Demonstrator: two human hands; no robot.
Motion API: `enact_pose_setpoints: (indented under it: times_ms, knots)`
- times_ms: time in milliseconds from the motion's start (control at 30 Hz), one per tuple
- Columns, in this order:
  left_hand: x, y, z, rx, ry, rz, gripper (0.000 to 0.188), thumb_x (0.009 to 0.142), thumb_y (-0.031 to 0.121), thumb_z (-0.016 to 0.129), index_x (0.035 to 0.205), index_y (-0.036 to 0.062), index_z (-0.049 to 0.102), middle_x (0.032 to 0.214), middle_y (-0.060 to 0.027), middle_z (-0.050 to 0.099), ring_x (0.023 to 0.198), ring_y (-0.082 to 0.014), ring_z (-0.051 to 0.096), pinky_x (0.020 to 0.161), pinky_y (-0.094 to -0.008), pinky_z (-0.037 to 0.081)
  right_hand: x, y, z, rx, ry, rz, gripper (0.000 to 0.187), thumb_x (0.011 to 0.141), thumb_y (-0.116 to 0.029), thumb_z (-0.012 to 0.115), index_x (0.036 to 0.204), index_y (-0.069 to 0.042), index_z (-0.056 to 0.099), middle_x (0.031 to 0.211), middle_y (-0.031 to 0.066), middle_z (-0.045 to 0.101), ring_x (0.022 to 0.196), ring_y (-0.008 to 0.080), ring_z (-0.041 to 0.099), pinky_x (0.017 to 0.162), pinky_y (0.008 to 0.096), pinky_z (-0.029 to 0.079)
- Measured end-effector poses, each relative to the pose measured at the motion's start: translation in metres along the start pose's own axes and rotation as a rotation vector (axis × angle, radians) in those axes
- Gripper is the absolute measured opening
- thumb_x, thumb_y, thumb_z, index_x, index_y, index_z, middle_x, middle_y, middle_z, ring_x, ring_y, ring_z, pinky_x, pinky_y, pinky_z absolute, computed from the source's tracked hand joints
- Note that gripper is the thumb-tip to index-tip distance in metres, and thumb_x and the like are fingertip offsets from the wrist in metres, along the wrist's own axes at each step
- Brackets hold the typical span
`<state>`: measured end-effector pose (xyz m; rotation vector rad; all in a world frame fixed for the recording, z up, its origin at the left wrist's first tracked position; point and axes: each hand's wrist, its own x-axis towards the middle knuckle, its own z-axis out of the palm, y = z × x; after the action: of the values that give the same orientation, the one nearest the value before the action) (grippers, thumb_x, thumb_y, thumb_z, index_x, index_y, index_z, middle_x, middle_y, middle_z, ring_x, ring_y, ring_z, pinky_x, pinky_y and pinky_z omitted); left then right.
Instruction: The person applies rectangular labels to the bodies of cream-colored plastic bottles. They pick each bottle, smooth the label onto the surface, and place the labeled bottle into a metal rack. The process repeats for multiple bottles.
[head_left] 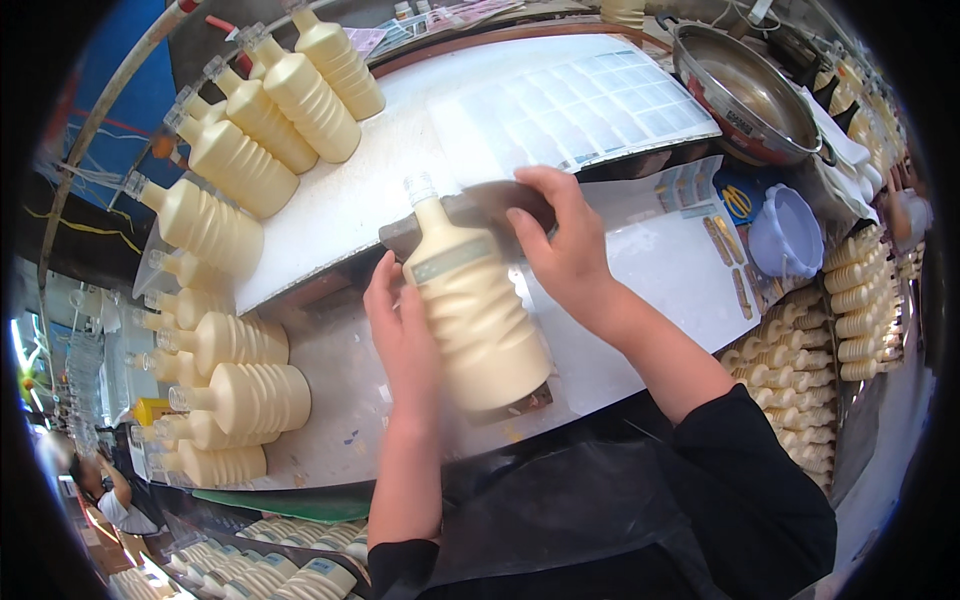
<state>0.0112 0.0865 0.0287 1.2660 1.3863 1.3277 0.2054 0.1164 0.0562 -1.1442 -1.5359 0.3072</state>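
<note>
A cream plastic bottle [480,330] with wavy ribs and a clear threaded neck lies in front of me, neck pointing away. A grey-green band runs across its shoulder. My left hand [405,325] rests along the bottle's left side, its fingers loosely curved against it. Beyond the bottle's right shoulder, my right hand [567,245] has thumb and forefinger around a dark, thin, flexible-looking strip [508,203]. The strip is smeared by motion and runs behind the bottle's neck. Whether it touches the bottle I cannot tell.
More cream bottles [245,160] crowd the left side, upright and in rows. A sheet of clear labels [585,110] lies on the raised white board [415,125]. At right are a metal pan [750,90], a lilac bucket [788,232] and stacked bottles [790,400]. Another person [115,495] is far left.
</note>
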Motion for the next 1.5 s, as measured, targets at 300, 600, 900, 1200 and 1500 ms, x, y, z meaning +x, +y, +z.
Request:
enact_pose_setpoints:
  times_ms: [300,600,900,1200,1500]
  knots:
    - [-0.034,0.011,0.006,0.531,-0.140,0.218,0.079,0.091,0.020,0.064,0.162,0.0073,0.029,0.157,-0.0269,0.033,0.144,-0.0428,0.037,0.119,-0.0488,0.033,-0.017,-0.038,-0.002,0.021,-0.117,-0.283,0.027,0.088,-0.008,0.066,0.114,-0.007,0.070,0.099,0.0123,0.072,0.091,0.0327,0.070,0.076,0.0414,0.056]
    - [-0.042,-0.003,0.006,0.296,-0.128,0.089,0.092,0.087,0.024,0.065,0.164,0.0038,0.019,0.152,-0.0268,0.043,0.139,-0.0400,0.047,0.116,-0.0447,0.038,-0.047,0.071,-0.069,-0.052,-0.079,0.364,0.026,0.094,-0.011,0.060,0.115,-0.002,0.071,0.107,0.0179,0.073,0.085,0.0330,0.070,0.079,0.0392,0.055]
    - [-0.060,0.010,0.008,0.112,-0.119,-0.132,0.089,0.088,0.018,0.064,0.162,0.0016,0.020,0.153,-0.0245,0.043,0.138,-0.0348,0.048,0.116,-0.0419,0.038,-0.063,0.094,-0.068,-0.633,-0.378,0.211,0.030,0.090,-0.010,0.057,0.116,-0.004,0.072,0.097,0.0160,0.068,0.082,0.0377,0.069,0.074,0.0451,0.056]
    - [-0.064,-0.001,0.007,0.125,-0.075,-0.085,0.087,0.089,0.017,0.064,0.162,-0.0001,0.020,0.156,-0.0229,0.041,0.141,-0.0335,0.044,0.118,-0.0406,0.033,-0.093,0.036,-0.076,-0.736,-1.039,0.357,0.056,0.083,-0.004,0.060,0.137,0.007,0.055,0.096,0.0226,0.068,0.077,0.0388,0.070,0.068,0.0456,0.057]
    - [-0.074,-0.007,0.009,-0.150,-0.002,-0.019,0.061,0.103,0.015,0.052,0.157,-0.0008,0.030,0.150,-0.0190,0.043,0.139,-0.0267,0.043,0.118,-0.0402,0.032,-0.112,0.059,-0.089,-0.676,-0.831,0.081,0.047,0.083,-0.002,0.057,0.130,0.001,0.062,0.142,0.0170,0.058,0.077,0.0327,0.069,0.072,0.0414,0.058]
